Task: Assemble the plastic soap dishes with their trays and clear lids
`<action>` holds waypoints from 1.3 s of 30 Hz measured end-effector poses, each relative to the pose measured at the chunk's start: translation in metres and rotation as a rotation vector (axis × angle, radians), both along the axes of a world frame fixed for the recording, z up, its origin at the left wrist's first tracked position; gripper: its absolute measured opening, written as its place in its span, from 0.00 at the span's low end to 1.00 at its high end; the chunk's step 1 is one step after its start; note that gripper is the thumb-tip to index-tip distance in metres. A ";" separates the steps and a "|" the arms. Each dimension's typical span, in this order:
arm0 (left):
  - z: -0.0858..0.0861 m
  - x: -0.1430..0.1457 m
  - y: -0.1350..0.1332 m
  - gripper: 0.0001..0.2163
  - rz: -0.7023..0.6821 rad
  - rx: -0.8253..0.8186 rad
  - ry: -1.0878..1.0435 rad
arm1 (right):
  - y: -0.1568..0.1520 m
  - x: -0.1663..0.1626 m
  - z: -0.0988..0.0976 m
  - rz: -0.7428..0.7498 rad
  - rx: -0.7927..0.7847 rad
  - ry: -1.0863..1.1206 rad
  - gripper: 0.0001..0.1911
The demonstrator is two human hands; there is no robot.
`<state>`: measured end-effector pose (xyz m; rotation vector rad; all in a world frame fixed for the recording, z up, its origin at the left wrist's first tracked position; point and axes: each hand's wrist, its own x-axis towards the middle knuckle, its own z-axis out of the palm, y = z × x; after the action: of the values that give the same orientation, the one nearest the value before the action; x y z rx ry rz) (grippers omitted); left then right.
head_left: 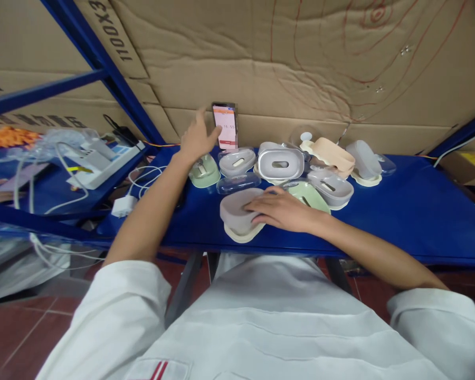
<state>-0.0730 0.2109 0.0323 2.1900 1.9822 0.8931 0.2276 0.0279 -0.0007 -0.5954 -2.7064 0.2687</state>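
My left hand (pixel 199 138) is raised at the back of the table with its fingers spread, and its thumb reaches to the screen of an upright phone (pixel 227 134). The phone leans against the cardboard and shows what looks like a timer. My right hand (pixel 283 209) lies over the right side of a pale grey plastic box (pixel 235 208), fingers stretched out across its top. Under that box is a cream scalloped base (pixel 241 236). Behind the right wrist lies a light green oval lid (pixel 309 194), partly covered. A clear oval cover (pixel 238 183) rests just behind the box.
More slotted pieces stand along the back: a green one (pixel 205 171), grey ones (pixel 281 163) and a peach one (pixel 332 153). A white charger (pixel 123 206) with cables lies at left, near a power strip (pixel 106 166). Blue frame posts (pixel 114 79) flank the cardboard (pixel 229 63).
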 end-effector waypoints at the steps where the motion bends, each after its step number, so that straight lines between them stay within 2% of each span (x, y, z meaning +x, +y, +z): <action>1: -0.004 -0.010 -0.003 0.44 -0.045 0.033 0.023 | 0.003 0.001 0.007 -0.007 -0.039 0.062 0.21; 4: -0.025 -0.031 -0.008 0.42 -0.155 0.040 0.086 | 0.019 0.004 0.038 -0.095 -0.116 0.294 0.29; 6: -0.040 -0.032 -0.015 0.38 -0.194 0.012 0.120 | 0.041 0.009 0.063 -0.232 -0.060 0.368 0.31; 8: -0.049 -0.021 -0.031 0.30 -0.252 0.050 0.196 | 0.072 0.018 0.082 -0.383 0.053 0.246 0.28; 10: -0.049 -0.005 -0.058 0.23 -0.305 0.126 0.246 | 0.107 0.030 0.091 -0.486 0.170 0.057 0.22; 13: -0.038 0.015 -0.100 0.19 -0.398 0.188 0.201 | 0.142 0.047 0.086 -0.580 0.240 -0.167 0.17; 15: -0.032 0.019 -0.115 0.15 -0.406 0.194 0.120 | 0.147 0.048 0.079 -0.556 0.247 -0.197 0.19; 17: -0.034 0.018 -0.117 0.12 -0.388 0.203 0.087 | 0.139 0.038 0.076 -0.405 0.253 -0.169 0.19; 20: -0.044 0.015 -0.108 0.10 -0.437 0.198 0.139 | 0.123 0.010 0.077 -0.068 0.197 -0.199 0.17; 22: -0.047 0.015 -0.106 0.09 -0.461 0.211 0.168 | 0.121 -0.011 0.079 0.038 0.146 -0.289 0.18; 26: -0.039 0.020 -0.119 0.07 -0.541 0.317 0.063 | 0.141 -0.045 0.068 0.005 0.063 -0.460 0.20; 28: -0.033 0.022 -0.132 0.07 -0.710 0.329 -0.034 | 0.151 -0.057 0.056 -0.031 0.030 -0.483 0.21; 31: -0.030 0.028 -0.149 0.14 -1.068 0.144 -0.164 | 0.157 -0.068 0.041 -0.091 0.023 -0.458 0.23; 33: -0.033 0.033 -0.157 0.16 -1.223 -0.020 -0.088 | 0.159 -0.071 0.038 -0.116 0.032 -0.453 0.20; 36: -0.039 0.041 -0.163 0.14 -1.291 -0.099 0.010 | 0.162 -0.069 0.042 -0.083 0.028 -0.460 0.15; 39: -0.045 0.050 -0.166 0.11 -1.267 -0.038 0.004 | 0.165 -0.062 0.054 -0.060 -0.022 -0.437 0.15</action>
<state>-0.0229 0.0446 -0.0126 2.6528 0.2862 0.5688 0.1652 0.1925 0.0535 -0.8226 -3.0963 0.1674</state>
